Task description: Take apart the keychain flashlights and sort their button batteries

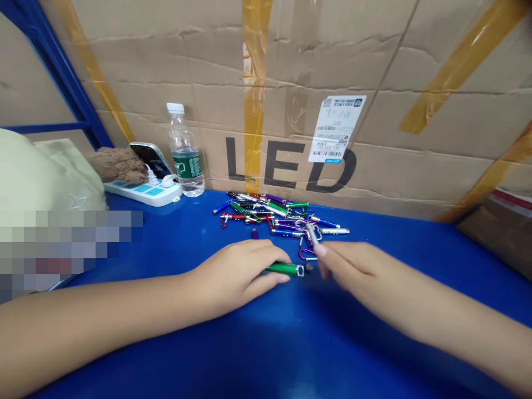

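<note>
My left hand (pixel 241 269) lies on the blue table (pixel 266 343) with its fingers curled over a green keychain light (pixel 285 269), pressing it down. My right hand (pixel 349 260) is beside it, fingers closed in a pinch around a silver keychain light (pixel 311 234) with a purple carabiner (pixel 306 255). A small dark cap (pixel 309 269) lies between the two hands. Just beyond them sits a pile of several coloured keychain lights (pixel 278 213).
A big cardboard box marked LED (pixel 291 111) forms a wall behind the table. At the back left stand a water bottle (pixel 185 152), a power strip (pixel 143 192) with a phone (pixel 152 158) charging, a brown furry thing (pixel 116 164) and a pale cushion (pixel 45 172).
</note>
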`<state>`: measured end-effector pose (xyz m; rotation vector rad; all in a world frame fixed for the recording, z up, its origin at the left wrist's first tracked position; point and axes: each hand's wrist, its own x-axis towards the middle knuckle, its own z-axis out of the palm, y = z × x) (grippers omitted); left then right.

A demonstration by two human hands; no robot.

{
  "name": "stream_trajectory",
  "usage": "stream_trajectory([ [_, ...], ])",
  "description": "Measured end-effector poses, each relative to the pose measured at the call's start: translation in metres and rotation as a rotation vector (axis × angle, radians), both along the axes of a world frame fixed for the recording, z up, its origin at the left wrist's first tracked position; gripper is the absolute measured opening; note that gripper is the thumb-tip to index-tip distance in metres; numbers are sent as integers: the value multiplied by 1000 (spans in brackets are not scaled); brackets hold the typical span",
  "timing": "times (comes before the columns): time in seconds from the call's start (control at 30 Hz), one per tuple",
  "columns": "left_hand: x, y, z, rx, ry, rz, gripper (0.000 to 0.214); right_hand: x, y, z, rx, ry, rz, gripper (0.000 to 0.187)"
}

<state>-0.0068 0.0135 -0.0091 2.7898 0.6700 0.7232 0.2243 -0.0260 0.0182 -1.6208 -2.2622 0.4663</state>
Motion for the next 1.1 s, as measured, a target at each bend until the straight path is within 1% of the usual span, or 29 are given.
stream_trajectory([
  [0.03,0,0,-1,80,-2,-28,17,-9,-1,-2,-157,147,8,51],
  [0.07,-1,0,-1,170,-2,-54,18,-17,-2,-5,-293,257,-22,49],
  [0.1,-1,0,-2,265,3,-75,19,-23,-3,-8,-393,352,-47,46],
  [0.13,-2,0,-2,357,11,-87,19,-27,-4,-10,-455,438,-56,44],
  [0.2,-2,0,-3,511,28,-84,18,-31,-5,-12,-533,561,-74,44],
  [0.23,-3,0,-4,568,30,-74,17,-32,-6,-12,-568,600,-89,45],
  [0.3,-3,0,-3,661,24,-53,16,-34,-9,-8,-668,644,-161,46],
  [0.4,-4,-2,1,798,11,-38,13,-38,-13,-3,-823,713,-254,42],
  [0.47,-4,-3,4,871,4,-35,11,-40,-16,-2,-889,789,-241,38],
  [0.53,-4,-4,6,916,-1,-35,11,-41,-18,-4,-918,853,-213,38],
  [0.67,-3,-5,9,972,33,-20,13,-40,-19,-9,-915,892,-215,46],
  [0.8,-3,-7,12,1041,98,-19,17,-36,-17,-11,-936,911,-120,50],
  [0.9,-3,-8,12,1034,117,-6,20,-36,-16,-10,-870,926,-62,50],
  [0.97,-2,-7,11,946,111,14,22,-37,-15,-11,-794,887,-52,52],
  [1.0,-2,-7,11,848,120,34,25,-37,-15,-12,-741,848,-48,52],
  [1.03,-1,-6,10,709,138,56,28,-37,-14,-13,-665,796,-47,51],
  [1.1,0,-6,11,359,172,85,36,-36,-13,-16,-429,645,-39,45],
])
